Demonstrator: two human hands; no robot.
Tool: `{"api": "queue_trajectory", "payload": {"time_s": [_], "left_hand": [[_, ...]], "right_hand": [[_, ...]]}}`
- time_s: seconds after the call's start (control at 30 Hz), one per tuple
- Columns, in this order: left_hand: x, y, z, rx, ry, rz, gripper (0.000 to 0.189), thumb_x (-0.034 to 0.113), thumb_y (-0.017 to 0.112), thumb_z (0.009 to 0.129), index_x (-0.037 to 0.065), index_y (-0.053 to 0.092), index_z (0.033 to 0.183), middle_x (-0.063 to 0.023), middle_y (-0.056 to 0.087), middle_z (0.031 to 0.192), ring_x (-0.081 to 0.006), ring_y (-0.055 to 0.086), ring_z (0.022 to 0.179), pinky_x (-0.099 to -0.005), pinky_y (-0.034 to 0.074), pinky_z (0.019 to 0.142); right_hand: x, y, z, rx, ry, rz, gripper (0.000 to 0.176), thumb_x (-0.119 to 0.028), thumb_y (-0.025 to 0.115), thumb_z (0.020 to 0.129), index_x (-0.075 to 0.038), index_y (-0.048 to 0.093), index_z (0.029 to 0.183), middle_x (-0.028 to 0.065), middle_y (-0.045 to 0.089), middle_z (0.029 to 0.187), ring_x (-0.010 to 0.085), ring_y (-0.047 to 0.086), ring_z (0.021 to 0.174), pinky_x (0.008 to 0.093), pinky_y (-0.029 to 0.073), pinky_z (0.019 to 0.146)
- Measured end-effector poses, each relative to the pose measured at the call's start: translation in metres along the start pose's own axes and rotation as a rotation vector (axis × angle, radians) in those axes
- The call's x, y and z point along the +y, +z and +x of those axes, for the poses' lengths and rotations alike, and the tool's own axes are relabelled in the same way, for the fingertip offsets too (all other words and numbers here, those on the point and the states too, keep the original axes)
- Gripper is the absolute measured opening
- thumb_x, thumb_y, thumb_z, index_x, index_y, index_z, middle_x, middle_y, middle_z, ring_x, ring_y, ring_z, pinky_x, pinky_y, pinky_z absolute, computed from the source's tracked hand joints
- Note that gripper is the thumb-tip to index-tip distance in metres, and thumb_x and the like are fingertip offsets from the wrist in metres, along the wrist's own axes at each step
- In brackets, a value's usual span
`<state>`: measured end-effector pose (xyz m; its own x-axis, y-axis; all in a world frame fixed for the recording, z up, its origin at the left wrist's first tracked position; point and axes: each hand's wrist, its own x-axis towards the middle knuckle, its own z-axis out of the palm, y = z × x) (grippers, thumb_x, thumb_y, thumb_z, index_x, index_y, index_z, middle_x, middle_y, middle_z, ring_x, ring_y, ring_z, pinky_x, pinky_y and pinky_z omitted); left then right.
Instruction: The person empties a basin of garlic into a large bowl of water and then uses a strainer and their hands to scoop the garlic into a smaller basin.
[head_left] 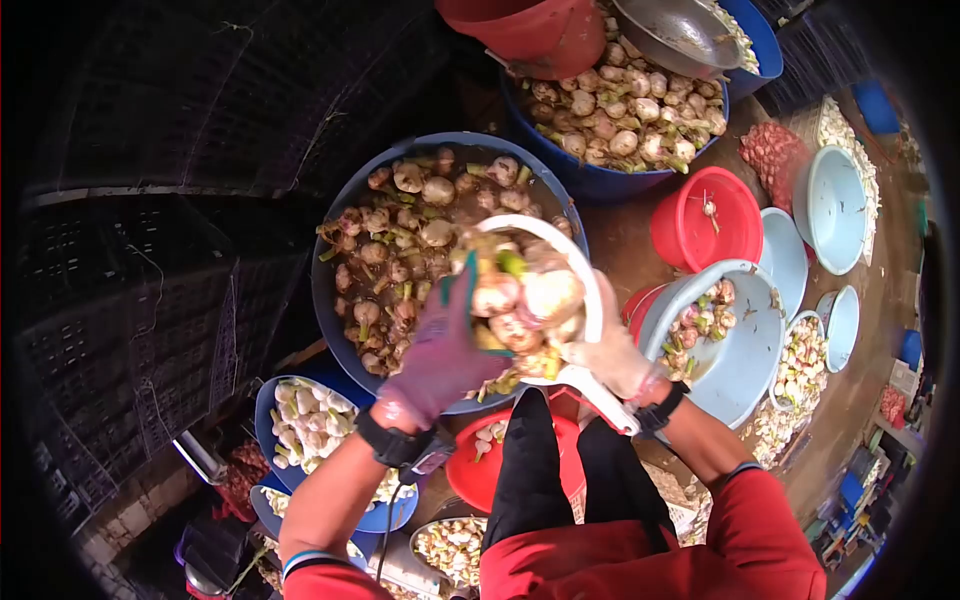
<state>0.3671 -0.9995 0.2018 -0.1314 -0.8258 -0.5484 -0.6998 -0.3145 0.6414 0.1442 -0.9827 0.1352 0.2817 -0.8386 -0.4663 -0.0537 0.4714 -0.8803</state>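
Note:
A white, round scoop or strainer (pixel 594 300) with a handle is heaped with garlic bulbs (pixel 550 296), some with green stems, blurred by motion. My right hand (pixel 612 345) is closed round its right rim, above the handle pointing toward my lap. On the other side my left hand (pixel 440 345), in a purple and teal glove, is wrapped against the scoop's left side and the bulbs. That part of the rim is hidden behind the glove. Below both hands stands a large blue tub (pixel 330 300) of muddy water with many garlic bulbs.
Behind it, another blue tub (pixel 610 185) holds garlic, a metal bowl (pixel 680 35) and a red bucket (pixel 540 35). At right are a red bucket (pixel 705 225) and a pale blue basin (pixel 745 370) with some bulbs. A red basin (pixel 470 480) sits by my legs. Dark crates (pixel 130 300) line the left.

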Motion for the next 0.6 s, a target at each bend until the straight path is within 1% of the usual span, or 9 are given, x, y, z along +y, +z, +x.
{"api": "queue_trajectory", "payload": {"time_s": [0.03,0.1,0.17,0.23,0.3,0.37,0.47,0.57,0.6], "left_hand": [[0.017,0.012,-0.002,-0.030,0.044,0.001,0.109,0.020,0.079,0.057,0.003,0.016,0.145,-0.0253,0.034,0.135,-0.0383,0.035,0.128,-0.0382,0.029,0.108],[0.047,0.048,-0.005,-0.062,0.111,0.038,0.109,0.020,0.078,0.058,0.005,0.015,0.145,-0.0272,0.030,0.137,-0.0406,0.032,0.129,-0.0398,0.029,0.108],[0.076,0.092,-0.006,-0.098,0.210,0.008,0.105,0.021,0.076,0.062,0.012,0.014,0.146,-0.0327,0.026,0.137,-0.0482,0.030,0.126,-0.0481,0.028,0.107],[0.111,0.133,-0.006,-0.238,0.222,-0.052,0.108,0.020,0.078,0.060,0.011,0.013,0.147,-0.0321,0.021,0.141,-0.0465,0.024,0.132,-0.0440,0.026,0.109],[0.136,0.182,-0.002,-0.325,0.325,-0.121,0.106,0.023,0.076,0.063,0.011,0.013,0.147,-0.0332,0.016,0.144,-0.0481,0.021,0.133,-0.0447,0.025,0.110],[0.151,0.237,0.003,-0.352,0.296,-0.117,0.104,0.024,0.075,0.064,0.011,0.014,0.147,-0.0333,0.015,0.144,-0.0487,0.021,0.133,-0.0451,0.025,0.109],[0.155,0.280,0.002,-0.348,0.259,-0.077,0.100,0.026,0.073,0.066,0.010,0.015,0.146,-0.0333,0.016,0.144,-0.0487,0.022,0.132,-0.0455,0.025,0.109],[0.138,0.277,-0.001,-0.243,0.228,-0.008,0.095,0.028,0.072,0.067,0.008,0.020,0.144,-0.0293,0.022,0.143,-0.0452,0.024,0.132,-0.0443,0.025,0.109],[0.125,0.268,-0.001,-0.206,0.220,0.052,0.094,0.028,0.072,0.068,0.008,0.021,0.144,-0.0279,0.024,0.143,-0.0442,0.026,0.132,-0.0438,0.026,0.109]], "right_hand": [[-0.005,-0.015,-0.018,0.027,-0.030,0.076,0.098,0.005,0.066,0.067,-0.011,0.008,0.145,0.0111,0.036,0.134,0.0206,0.034,0.126,0.0342,0.035,0.103],[-0.008,-0.050,-0.057,0.106,0.020,0.205,0.096,0.006,0.065,0.065,-0.009,0.013,0.143,0.0111,0.036,0.134,0.0209,0.033,0.127,0.0340,0.032,0.105],[-0.001,-0.093,-0.096,0.212,-0.022,0.029,0.095,0.003,0.062,0.063,-0.006,0.012,0.144,0.0123,0.035,0.135,0.0240,0.034,0.127,0.0356,0.031,0.106],[0.001,-0.132,-0.142,0.351,0.049,-0.016,0.096,0.005,0.059,0.063,-0.006,0.009,0.144,0.0134,0.035,0.135,0.0242,0.034,0.128,0.0358,0.031,0.107],[0.009,-0.170,-0.183,0.471,0.031,-0.082,0.098,0.006,0.056,0.062,-0.006,0.007,0.145,0.0145,0.034,0.136,0.0241,0.033,0.129,0.0361,0.031,0.107],[0.019,-0.199,-0.211,0.573,0.016,-0.132,0.097,0.004,0.061,0.062,-0.005,0.011,0.145,0.0174,0.034,0.135,0.0261,0.037,0.127,0.0362,0.032,0.106],[0.044,-0.236,-0.232,0.723,-0.087,-1.108,0.095,-0.009,0.076,0.059,-0.001,0.025,0.139,0.0202,0.041,0.123,0.0354,0.044,0.115,0.0417,0.037,0.099],[0.059,-0.271,-0.233,0.672,0.074,-1.317,0.092,-0.011,0.078,0.057,-0.001,0.030,0.135,0.0191,0.044,0.113,0.0374,0.046,0.105,0.0437,0.040,0.090],[0.054,-0.274,-0.236,0.667,0.022,-1.345,0.086,-0.010,0.075,0.056,0.000,0.034,0.131,0.0189,0.045,0.107,0.0378,0.047,0.097,0.0439,0.040,0.084]]}}
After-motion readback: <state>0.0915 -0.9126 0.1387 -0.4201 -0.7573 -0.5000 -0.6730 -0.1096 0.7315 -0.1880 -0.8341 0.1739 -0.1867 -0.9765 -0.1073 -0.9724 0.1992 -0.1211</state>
